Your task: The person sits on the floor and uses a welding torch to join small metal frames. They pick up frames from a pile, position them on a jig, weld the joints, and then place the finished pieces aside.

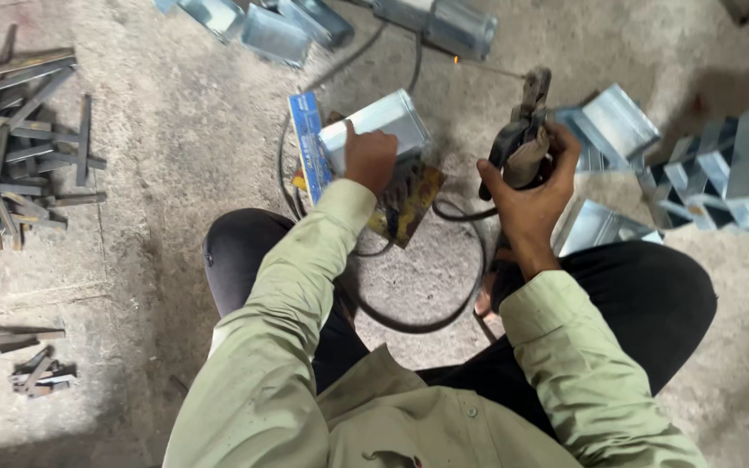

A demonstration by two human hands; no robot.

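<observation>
My left hand (368, 158) rests on a shiny rectangular metal box piece (381, 126) lying on the concrete floor, fingers pressed on its near edge. A blue flat package (309, 143) leans against the box's left side. My right hand (531, 195) is closed around a welding electrode holder (520, 130), held upright above the floor; a thin rod with a glowing tip (456, 60) reaches out from it to the upper left. A black cable (444, 316) loops on the floor between my knees.
Several folded sheet-metal box pieces lie at the top (275, 33) and at the right (617, 121), with a stack (730, 173) at far right. A pile of short flat steel bars (10, 147) lies at left, more bars (19, 355) below.
</observation>
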